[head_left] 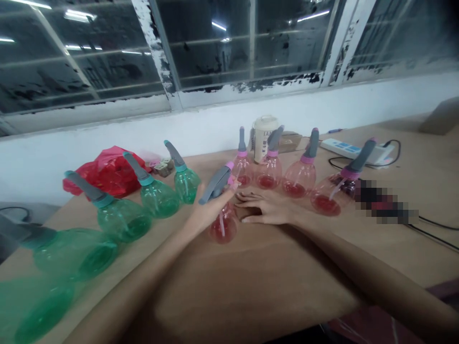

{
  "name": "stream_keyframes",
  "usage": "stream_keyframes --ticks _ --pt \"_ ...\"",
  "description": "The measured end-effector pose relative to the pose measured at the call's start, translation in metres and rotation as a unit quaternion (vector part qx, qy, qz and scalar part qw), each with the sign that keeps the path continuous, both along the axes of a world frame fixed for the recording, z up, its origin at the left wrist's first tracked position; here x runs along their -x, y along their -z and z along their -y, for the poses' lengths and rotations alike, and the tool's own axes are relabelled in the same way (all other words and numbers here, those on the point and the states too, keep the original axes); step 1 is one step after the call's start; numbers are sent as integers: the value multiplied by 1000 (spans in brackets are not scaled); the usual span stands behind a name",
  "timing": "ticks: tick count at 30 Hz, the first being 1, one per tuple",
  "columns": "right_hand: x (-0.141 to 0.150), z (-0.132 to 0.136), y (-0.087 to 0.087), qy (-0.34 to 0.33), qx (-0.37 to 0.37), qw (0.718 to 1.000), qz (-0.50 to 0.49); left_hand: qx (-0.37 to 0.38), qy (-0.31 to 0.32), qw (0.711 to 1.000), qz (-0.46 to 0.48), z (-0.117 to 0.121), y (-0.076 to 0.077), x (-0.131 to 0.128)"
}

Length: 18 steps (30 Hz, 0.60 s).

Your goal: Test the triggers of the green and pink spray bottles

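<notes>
My left hand [218, 199] is wrapped round the neck of a pink, see-through spray bottle [223, 230] with a grey and pink trigger head. The bottle is upright in the middle of the table. My right hand [268, 208] lies low over the tabletop just right of it, palm down and fingers stretched toward it; whether the fingertips touch the bottle I cannot tell. Behind and right of my hands stand several more pink spray bottles [300, 180]. To the left, green spray bottles [124, 220] with grey and teal heads form a slanting row.
A red plastic bag [111, 169] lies at the back left. A lidded cup [264, 136] stands against the wall behind the pink bottles. On the right are a white power strip [358, 151] with cables and a partly blurred dark object [380, 203]. Windows run above the table [251, 286].
</notes>
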State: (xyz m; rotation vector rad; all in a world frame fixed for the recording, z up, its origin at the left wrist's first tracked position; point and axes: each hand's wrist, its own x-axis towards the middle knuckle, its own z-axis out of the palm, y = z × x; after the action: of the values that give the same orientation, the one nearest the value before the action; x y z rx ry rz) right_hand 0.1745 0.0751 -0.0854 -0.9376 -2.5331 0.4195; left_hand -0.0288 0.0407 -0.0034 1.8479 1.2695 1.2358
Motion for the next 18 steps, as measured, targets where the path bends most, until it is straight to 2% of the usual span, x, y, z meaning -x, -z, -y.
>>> stream_keyframes --ticks 5,12,18 --pt "11 2 13 46 -47 994 -87 -18 -22 1000 -8 0 1 0" --pt "23 8 25 77 -80 991 -71 -22 -40 999 -1 -2 8 3" --pt "28 11 26 101 -101 988 -59 -45 15 999 18 3 -1 -6"
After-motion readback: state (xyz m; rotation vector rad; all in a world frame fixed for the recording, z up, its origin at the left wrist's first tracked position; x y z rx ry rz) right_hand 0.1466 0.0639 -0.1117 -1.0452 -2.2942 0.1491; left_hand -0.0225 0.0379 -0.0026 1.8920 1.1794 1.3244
